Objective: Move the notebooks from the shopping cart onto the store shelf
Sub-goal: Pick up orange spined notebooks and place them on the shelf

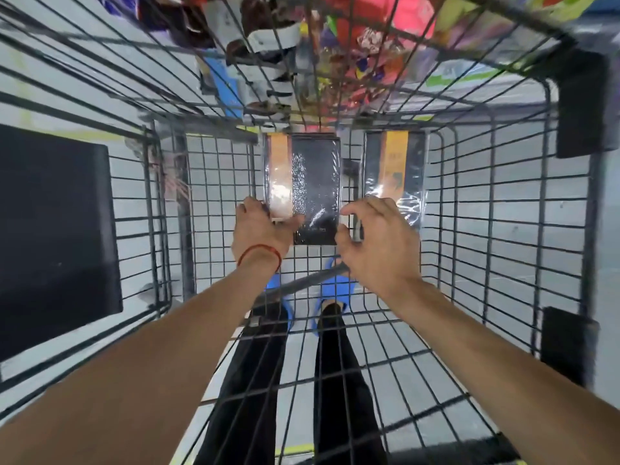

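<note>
1. Notebooks lie flat on the wire floor of the shopping cart (pixel 469 229): the left notebook (pixel 303 182), black with an orange strip and wrapped in shiny plastic, and the right notebook (pixel 396 169) just beside it, apart by a narrow gap.
2. The left hand (pixel 258 229) rests on the near left corner of the left notebook, fingers curled over its edge and thumb on the cover; it looks like a partial grip, not a full one.
3. The right hand (pixel 379 239) hovers half open, fingers bent in a claw, by the near right corner of the same notebook and holding nothing.
4. To do the pickup well, I would close both hands on opposite edges, since the plastic wrap probably slides.
5. Lift straight up so no corner catches the wire grid.
6. The store shelf is not clearly visible; blurred colourful goods (pixel 352 45) show beyond the cart.
</note>
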{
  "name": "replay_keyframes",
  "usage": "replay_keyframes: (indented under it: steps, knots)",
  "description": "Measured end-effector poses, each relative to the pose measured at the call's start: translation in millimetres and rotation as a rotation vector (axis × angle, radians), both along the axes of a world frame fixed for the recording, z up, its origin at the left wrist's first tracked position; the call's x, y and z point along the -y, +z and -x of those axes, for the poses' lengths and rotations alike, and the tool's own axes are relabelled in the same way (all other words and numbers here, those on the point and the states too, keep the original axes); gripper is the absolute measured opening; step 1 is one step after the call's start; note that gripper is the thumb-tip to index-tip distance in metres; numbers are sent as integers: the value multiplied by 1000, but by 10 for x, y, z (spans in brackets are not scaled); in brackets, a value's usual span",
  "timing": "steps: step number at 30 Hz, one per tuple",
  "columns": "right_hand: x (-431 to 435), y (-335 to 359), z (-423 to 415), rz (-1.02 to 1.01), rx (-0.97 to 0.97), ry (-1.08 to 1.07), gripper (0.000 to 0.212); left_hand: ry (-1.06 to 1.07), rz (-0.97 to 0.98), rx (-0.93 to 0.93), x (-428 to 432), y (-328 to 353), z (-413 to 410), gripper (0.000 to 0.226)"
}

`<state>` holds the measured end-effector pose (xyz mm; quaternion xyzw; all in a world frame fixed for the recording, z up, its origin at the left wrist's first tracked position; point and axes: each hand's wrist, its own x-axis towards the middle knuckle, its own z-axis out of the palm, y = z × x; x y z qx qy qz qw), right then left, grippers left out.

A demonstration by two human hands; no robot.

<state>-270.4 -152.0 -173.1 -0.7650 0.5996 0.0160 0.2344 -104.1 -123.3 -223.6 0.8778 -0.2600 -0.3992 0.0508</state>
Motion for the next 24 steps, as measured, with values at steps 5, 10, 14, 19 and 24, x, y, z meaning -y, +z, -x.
replay_keyframes:
  steps: [5, 10, 14, 19, 24]
  knots:
    - [-25, 6, -39, -48, 1, 34, 26, -21, 47, 9, -41, -7, -128, 61]
    - [-40, 41, -82, -71, 36, 25, 28, -17, 199, 0, -132, 214, -250, 38]
    - [-51, 81, -170, -143, 88, -14, 35, -85, 351, 57, -273, 547, -443, 21]
    - [-26, -69, -350, -321, 27, -116, 55, -225, 274, 195, -479, 824, -735, 17]
    - [-3, -366, -620, -461, 70, -358, 65, -242, 227, 235, -636, 837, -973, 15]
